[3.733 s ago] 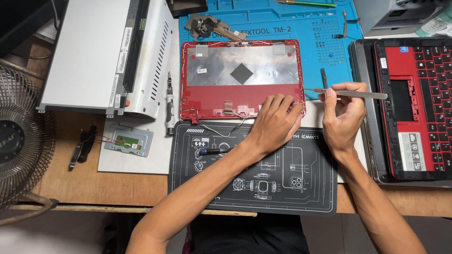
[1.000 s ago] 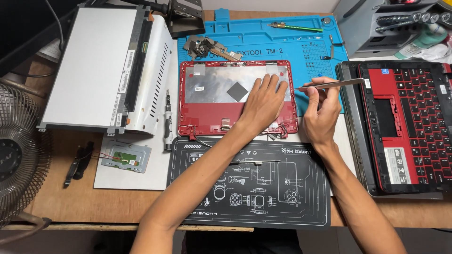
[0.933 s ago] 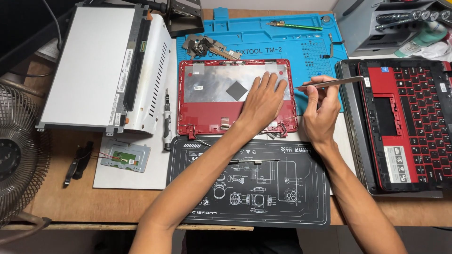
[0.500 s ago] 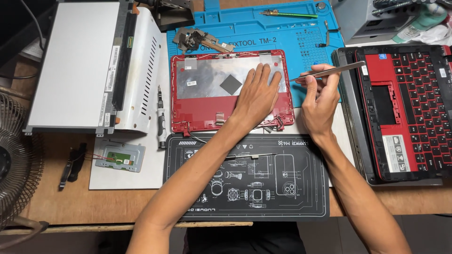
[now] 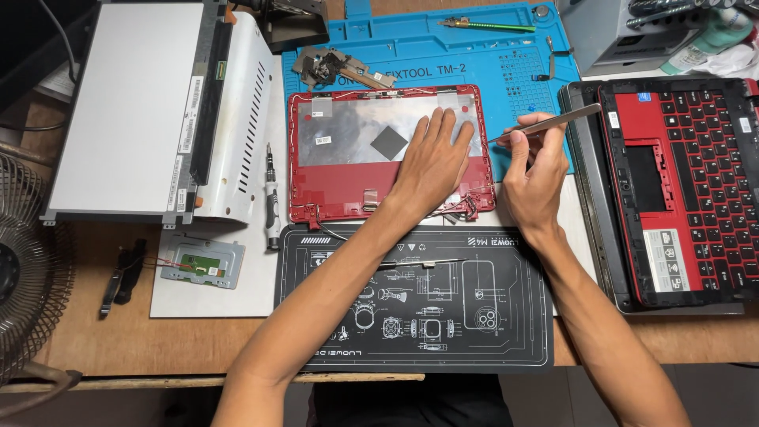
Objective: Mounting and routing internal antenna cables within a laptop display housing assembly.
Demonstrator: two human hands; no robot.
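**Red laptop lid shell, inside face up**

Silver laptop [image 5: 126, 111] at 9 o'clock of the shell. Red lid shell [image 5: 348, 158] on blue mat [image 5: 522, 71] — likely thin, light, flexy; hold by edges. Left hand [image 5: 435, 158] flat, fingers spread, pressing it. Right hand [image 5: 538, 174] at 3 o'clock pinches tweezers [image 5: 545, 122]. Red keyboard base [image 5: 680, 190] far right — loose hinge cables may snag.

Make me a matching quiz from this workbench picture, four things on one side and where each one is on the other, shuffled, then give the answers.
Things:
1. left hand
2. tweezers
3. screwdriver
4. fan

Places:
A. far left edge of the desk
B. held in the right hand
C. flat on the red lid
D. on the white sheet, left of the red lid

Pairs: 1-C, 2-B, 3-D, 4-A
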